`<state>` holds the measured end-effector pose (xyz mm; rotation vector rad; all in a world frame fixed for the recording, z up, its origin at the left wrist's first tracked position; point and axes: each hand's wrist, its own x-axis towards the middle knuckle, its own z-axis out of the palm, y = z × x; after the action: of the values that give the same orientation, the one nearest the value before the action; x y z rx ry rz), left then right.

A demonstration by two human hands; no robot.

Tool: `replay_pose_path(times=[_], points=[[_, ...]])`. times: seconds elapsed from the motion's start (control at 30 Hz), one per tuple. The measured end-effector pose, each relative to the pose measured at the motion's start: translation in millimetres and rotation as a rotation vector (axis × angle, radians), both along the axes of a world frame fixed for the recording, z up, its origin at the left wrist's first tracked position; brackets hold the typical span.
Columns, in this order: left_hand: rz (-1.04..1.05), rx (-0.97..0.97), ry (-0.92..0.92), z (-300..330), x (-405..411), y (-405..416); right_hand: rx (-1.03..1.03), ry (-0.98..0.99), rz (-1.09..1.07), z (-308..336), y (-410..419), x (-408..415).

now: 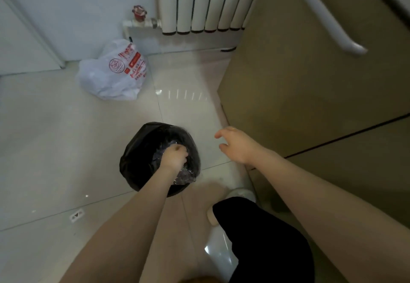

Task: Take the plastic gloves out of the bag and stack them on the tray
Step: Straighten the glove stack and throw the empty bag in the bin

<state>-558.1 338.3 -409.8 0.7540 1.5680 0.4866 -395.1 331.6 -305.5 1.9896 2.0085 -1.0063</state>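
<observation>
Two bare hands at work: the left hand [175, 155] closes on crinkled clear plastic gloves [186, 173] inside a black bag [137, 149] on the floor; right hand [235, 144] hovers open; the film looks light, limp, slippery, best pinched in a bunch.

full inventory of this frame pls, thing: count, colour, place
bin: 1, lined with black bag, floor centre
clear plastic: crumpled, inside the bin; amount unclear
white bag: 1, white with red print, floor by the far wall
radiator: 1, white, far wall
valve: 1, red, on the pipe left of the radiator
cabinet: beige, right side, with a pale handle
scrap: 1, small, white, floor lower left
floor: light tiles
left hand: closed, down in the bin on the clear plastic
right hand: open, empty, in the air right of the bin
leg: black trousers, bottom centre
No tray in view.
</observation>
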Motion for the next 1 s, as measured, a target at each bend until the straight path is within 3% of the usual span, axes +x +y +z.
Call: replay_pose_path(times=[0.17,0.4,0.6,0.8,0.87,1.0], points=[[-0.357,0.471,0.045,96.3,48.5,-12.5,0.327,0.045,-0.123,75.3,-29.9,33.4],[-0.620,1.068,-0.220,263.2,149.9,-89.6,0.820,0.100,-0.304,222.9,-159.3,107.8],[-0.828,1.268,-0.509,382.4,261.4,-209.8,1.086,-0.046,-0.584,309.6,-311.7,186.3],[-1.189,1.283,-0.563,426.5,369.5,-313.5,0.997,-0.281,-0.955,328.0,-447.5,273.4],[-1.313,1.367,-0.505,432.9,413.2,-344.5,0.958,-0.339,-1.109,331.8,-491.8,301.3],[-1.481,1.587,-0.222,425.3,481.7,-363.2,0.754,-0.570,-1.318,319.6,-550.0,351.2]])
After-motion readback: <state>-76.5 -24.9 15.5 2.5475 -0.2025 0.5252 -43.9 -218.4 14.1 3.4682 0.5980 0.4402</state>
